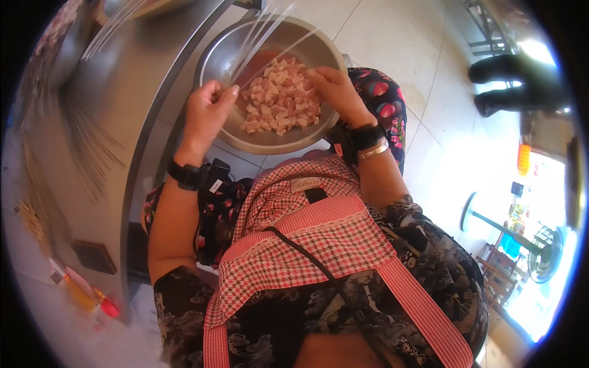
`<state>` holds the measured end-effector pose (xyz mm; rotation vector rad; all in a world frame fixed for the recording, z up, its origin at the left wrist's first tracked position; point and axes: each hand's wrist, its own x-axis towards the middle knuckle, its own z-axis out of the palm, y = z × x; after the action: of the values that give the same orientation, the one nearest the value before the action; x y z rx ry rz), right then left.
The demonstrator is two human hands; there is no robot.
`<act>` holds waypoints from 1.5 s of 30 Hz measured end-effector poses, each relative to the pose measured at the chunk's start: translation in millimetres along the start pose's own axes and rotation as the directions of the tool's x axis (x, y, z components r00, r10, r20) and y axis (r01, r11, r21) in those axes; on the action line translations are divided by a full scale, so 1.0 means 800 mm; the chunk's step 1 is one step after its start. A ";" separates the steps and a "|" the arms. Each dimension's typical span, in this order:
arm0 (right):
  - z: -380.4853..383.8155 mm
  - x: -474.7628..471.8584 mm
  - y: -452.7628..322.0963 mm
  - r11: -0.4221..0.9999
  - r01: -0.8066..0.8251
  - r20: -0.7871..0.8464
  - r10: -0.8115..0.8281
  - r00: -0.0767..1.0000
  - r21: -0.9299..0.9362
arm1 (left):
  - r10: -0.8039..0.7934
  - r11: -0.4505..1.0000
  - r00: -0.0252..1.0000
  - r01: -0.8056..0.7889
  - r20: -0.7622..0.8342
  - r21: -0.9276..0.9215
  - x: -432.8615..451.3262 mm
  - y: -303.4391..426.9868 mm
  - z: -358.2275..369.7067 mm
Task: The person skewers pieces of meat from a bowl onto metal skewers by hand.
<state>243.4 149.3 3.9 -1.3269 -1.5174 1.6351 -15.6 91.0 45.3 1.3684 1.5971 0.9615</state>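
A wide metal bowl [276, 146] sits before me, with a heap of small raw meat pieces [283, 99] in it. Reddish liquid [262, 62] shows at the bowl's far side. Several thin skewers [253, 43] fan upward from my left hand [207, 115], which grips them at the bowl's left rim. One of them slants across the bowl to the upper right. My right hand [338, 92] reaches over the right rim, its thumb and fingertips drawn together at the meat's edge. Whether a piece is pinched there is unclear.
On the left, a metal table [147, 92] carries loose thin skewers [87, 142], a dark block [94, 256] and a bottle with a red cap [83, 294]. Another bowl [142, 9] is at its far end. A pedestal fan [543, 253] and a person's dark-clad legs [515, 87] are on the right.
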 end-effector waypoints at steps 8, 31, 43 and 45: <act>0.057 0.010 0.055 0.553 0.339 0.073 -0.445 0.892 -0.761 | -0.080 0.994 0.993 0.073 -0.089 -0.076 -0.011 -0.014 0.000; 0.009 0.001 0.006 0.628 -0.037 -0.020 0.084 0.996 0.777 | -0.033 0.999 0.995 0.032 -0.089 -0.015 -0.032 -0.023 0.011; 0.007 0.007 -0.002 0.496 0.145 -0.176 0.016 0.984 0.856 | -0.052 0.998 0.999 0.052 0.007 0.046 -0.045 -0.016 0.016; 0.009 0.005 -0.001 0.651 0.202 -0.251 -0.019 0.968 0.731 | -0.032 0.999 0.999 0.033 -0.018 0.026 -0.045 -0.017 0.017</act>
<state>235.1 150.1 2.4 -0.8667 -0.6100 1.6796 -4.9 54.4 30.8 1.3514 1.6456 0.9381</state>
